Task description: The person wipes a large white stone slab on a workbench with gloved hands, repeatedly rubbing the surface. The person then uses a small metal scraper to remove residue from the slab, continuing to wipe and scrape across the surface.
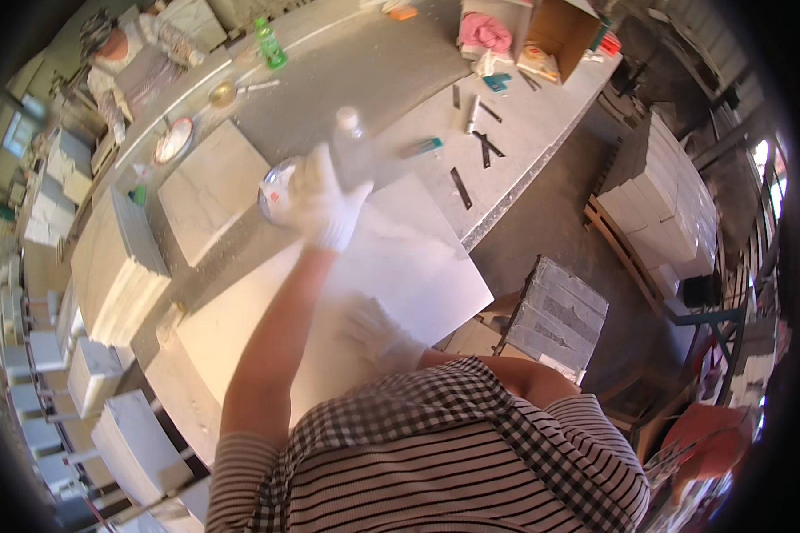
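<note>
A person's gloved left hand reached forward, its fingers wrapped around a clear plastic bottle held upright, long axis vertical, above the table. The gloved right hand lay nearer the body, fingers spread flat on a large white marble slab, well behind the bottle.

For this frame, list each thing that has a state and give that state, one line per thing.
left hand: gloved, raised, gripping the clear bottle
clear bottle: upright, blurred, lifted off the bench
right hand: gloved, lying flat on the large white slab
large white slab: lying flat on the bench
green bottle: standing upright, far side
cardboard box: tipped on its side, open
stacked tiles: piled at left edge
</note>
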The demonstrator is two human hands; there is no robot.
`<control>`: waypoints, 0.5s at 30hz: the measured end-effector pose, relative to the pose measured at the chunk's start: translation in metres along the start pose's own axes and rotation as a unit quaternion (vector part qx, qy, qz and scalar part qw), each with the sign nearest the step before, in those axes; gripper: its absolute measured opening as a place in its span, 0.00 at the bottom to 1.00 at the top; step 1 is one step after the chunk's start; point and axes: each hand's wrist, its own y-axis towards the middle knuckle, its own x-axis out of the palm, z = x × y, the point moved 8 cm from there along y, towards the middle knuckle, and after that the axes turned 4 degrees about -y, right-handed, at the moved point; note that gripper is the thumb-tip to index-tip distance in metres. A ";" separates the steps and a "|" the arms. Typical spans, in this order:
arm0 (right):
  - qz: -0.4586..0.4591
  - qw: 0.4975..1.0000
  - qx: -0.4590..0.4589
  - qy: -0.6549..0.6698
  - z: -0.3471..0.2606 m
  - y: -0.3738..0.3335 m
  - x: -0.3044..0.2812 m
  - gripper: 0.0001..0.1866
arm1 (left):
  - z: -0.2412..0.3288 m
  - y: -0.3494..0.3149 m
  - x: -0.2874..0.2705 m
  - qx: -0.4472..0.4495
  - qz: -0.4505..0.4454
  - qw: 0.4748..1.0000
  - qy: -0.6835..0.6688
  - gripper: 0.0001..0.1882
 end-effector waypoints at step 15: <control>0.089 0.928 0.323 -0.163 0.233 0.022 -0.072 0.38 | -0.018 0.053 0.076 -0.270 -0.148 0.941 -0.139 0.55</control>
